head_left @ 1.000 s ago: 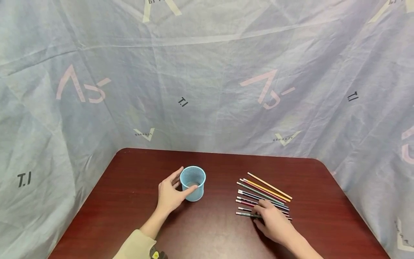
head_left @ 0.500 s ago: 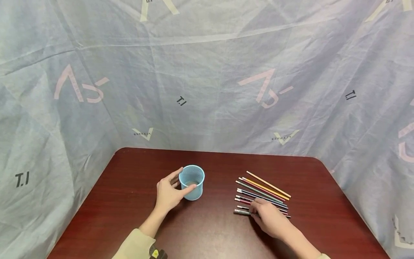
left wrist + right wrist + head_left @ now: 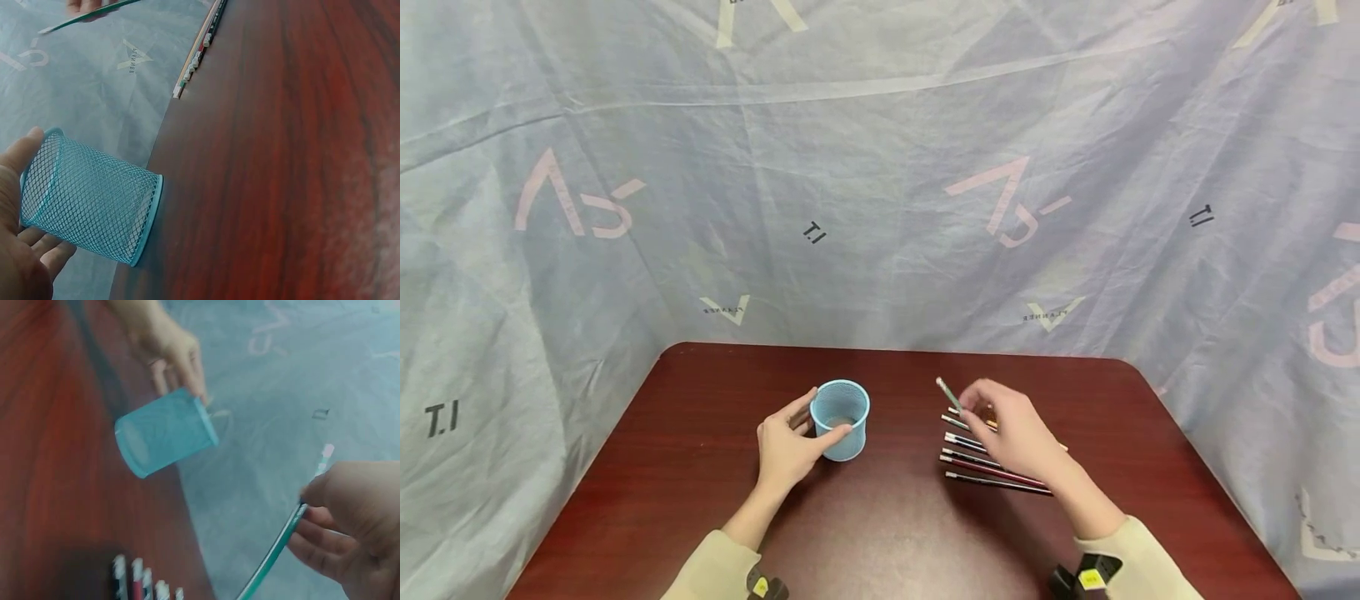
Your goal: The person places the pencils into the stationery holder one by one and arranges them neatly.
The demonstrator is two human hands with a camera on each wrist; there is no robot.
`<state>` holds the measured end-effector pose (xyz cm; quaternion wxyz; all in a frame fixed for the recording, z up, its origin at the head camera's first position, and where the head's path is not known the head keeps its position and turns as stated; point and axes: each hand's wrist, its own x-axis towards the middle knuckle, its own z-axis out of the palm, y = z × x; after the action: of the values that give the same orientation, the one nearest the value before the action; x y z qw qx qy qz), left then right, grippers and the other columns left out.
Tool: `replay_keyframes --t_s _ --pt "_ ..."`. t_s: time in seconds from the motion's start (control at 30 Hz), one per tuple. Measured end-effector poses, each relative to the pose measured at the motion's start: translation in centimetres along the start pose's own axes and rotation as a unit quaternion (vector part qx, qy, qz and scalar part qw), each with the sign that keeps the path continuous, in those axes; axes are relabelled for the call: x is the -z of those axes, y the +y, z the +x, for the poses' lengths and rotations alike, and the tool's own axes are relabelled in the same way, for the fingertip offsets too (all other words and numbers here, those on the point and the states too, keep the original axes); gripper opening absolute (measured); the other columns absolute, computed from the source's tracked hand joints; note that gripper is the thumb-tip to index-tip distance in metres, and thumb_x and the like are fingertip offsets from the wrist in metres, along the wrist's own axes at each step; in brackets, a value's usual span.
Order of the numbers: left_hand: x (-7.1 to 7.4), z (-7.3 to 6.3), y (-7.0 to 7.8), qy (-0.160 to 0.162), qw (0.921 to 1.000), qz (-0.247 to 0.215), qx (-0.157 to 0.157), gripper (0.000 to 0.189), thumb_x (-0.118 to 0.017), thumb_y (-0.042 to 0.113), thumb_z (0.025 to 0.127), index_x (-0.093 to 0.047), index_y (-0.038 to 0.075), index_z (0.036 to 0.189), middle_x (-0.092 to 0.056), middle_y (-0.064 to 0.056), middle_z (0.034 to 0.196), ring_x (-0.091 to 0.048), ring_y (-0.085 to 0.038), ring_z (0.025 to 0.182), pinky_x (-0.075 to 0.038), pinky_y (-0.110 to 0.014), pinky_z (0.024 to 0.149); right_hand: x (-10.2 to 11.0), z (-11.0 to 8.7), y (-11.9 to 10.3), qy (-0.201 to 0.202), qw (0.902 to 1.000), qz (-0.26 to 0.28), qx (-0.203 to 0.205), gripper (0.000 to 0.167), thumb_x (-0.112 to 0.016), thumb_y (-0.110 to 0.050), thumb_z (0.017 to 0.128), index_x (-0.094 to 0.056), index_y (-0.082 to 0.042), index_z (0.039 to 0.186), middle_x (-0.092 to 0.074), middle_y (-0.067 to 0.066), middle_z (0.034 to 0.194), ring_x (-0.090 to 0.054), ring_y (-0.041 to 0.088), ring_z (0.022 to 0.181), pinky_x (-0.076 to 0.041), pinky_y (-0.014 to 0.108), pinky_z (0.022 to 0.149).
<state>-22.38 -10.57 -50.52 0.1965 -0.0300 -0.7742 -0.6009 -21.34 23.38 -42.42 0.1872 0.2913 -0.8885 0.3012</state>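
Lifted off the near edge of the pencil row since half a second ago, a green pencil (image 3: pixel 949 393) is now raised over the tabletop (image 3: pixel 880 533) in the right hand (image 3: pixel 1015 429), which has travelled away from the person toward the far side. The mesh cup (image 3: pixel 847 450) and the left hand (image 3: pixel 790 450) keep nearly the same place.

The right grip is pinched together on the green pencil, thumb against fingers, close to its pale eraser end. That end juts beyond the fingertips, up and to the left in the head view; the right wrist view shows the shaft running down below the pinch and out at the lower edge. The pencil is well apart from the cup, to its right.

The left grip is clamped round the left side of the cup, with the thumb along the near rim and the other fingers behind. Light blue, the cup stands upright on the tabletop with its mouth upward.

Beneath and beside the right forearm lie the remaining pencils (image 3: pixel 992 472), roughly side by side, eraser ends to the left; the hand and forearm hide parts of several. A pale printed curtain (image 3: pixel 880 208) hangs behind the tabletop.
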Motion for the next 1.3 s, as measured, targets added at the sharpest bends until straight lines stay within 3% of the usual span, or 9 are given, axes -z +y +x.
replay_keyframes --t_s 0.1,0.27,0.47,0.57,0.8,1.0,1.3 --pt "-0.1 0.0 -0.1 0.005 1.0 -0.007 -0.003 0.076 -0.104 0.024 0.066 -0.074 0.007 0.134 -0.076 -0.015 0.131 -0.078 -0.035 0.113 -0.064 -0.045 0.094 0.0 2.0 -0.8 0.03 0.9985 0.038 -0.024 0.015 -0.075 -0.001 0.095 -0.068 -0.013 0.1 -0.068 -0.008 0.089 -0.064 0.003 0.08 -0.062 0.026 0.071" --pt "-0.1 -0.1 -0.1 0.005 0.9998 -0.019 0.002 0.075 -0.104 0.023 0.067 -0.075 0.007 0.134 -0.076 -0.015 0.131 -0.077 -0.035 0.113 -0.064 -0.045 0.094 -0.8 5.0 -2.4 0.102 0.9907 0.078 -0.044 0.01 -0.073 -0.006 0.099 -0.067 -0.011 0.104 -0.069 -0.001 0.091 -0.064 0.009 0.08 -0.058 0.028 0.07" --pt "0.1 -0.1 0.0 0.0 0.9998 -0.021 0.006 0.076 -0.104 0.023 0.067 -0.074 0.007 0.135 -0.075 -0.014 0.133 -0.077 -0.034 0.116 -0.064 -0.044 0.096 -2.9 8.3 -4.6 0.14 0.9686 0.202 -0.039 0.008 -0.069 -0.001 0.1 -0.064 -0.001 0.105 -0.068 0.011 0.095 -0.066 0.01 0.087 -0.057 0.02 0.07" --pt "0.1 0.0 0.0 0.0 0.9998 -0.016 0.008 0.077 -0.104 0.023 0.067 -0.074 0.006 0.135 -0.076 -0.012 0.133 -0.077 -0.031 0.116 -0.063 -0.042 0.096 -4.2 9.7 -5.5 0.137 0.9611 0.237 -0.034 0.009 -0.069 -0.001 0.1 -0.063 0.0 0.106 -0.068 0.014 0.096 -0.067 0.01 0.088 -0.058 0.019 0.07" --pt "0.0 0.0 0.0 -0.002 1.0 -0.006 0.005 0.079 -0.104 0.024 0.066 -0.073 0.004 0.136 -0.076 -0.012 0.132 -0.077 -0.03 0.115 -0.063 -0.042 0.096 -6.8 11.5 -6.7 0.092 0.9617 0.255 -0.036 0.008 -0.068 -0.006 0.103 -0.063 -0.002 0.109 -0.07 0.012 0.1 -0.073 0.018 0.091 -0.067 0.03 0.08" --pt "0.2 0.1 0.0 0.001 1.0 0.002 -0.003 0.078 -0.104 0.024 0.066 -0.074 0.005 0.135 -0.076 -0.012 0.132 -0.077 -0.029 0.115 -0.063 -0.044 0.096 -8.3 12.2 -7.1 0.068 0.9665 0.246 -0.031 0.01 -0.067 -0.007 0.104 -0.064 -0.003 0.113 -0.071 0.013 0.102 -0.073 0.023 0.09 -0.067 0.03 0.083" --pt "0.1 -0.1 -0.1 -0.003 1.0 -0.002 0.002 0.077 -0.104 0.025 0.067 -0.074 0.006 0.135 -0.077 -0.01 0.132 -0.077 -0.026 0.114 -0.063 -0.042 0.096 -9.8 12.2 -7.3 0.03 0.9751 0.215 -0.046 0.009 -0.065 -0.011 0.106 -0.064 -0.005 0.113 -0.072 0.01 0.103 -0.071 0.018 0.089 -0.063 0.029 0.077"
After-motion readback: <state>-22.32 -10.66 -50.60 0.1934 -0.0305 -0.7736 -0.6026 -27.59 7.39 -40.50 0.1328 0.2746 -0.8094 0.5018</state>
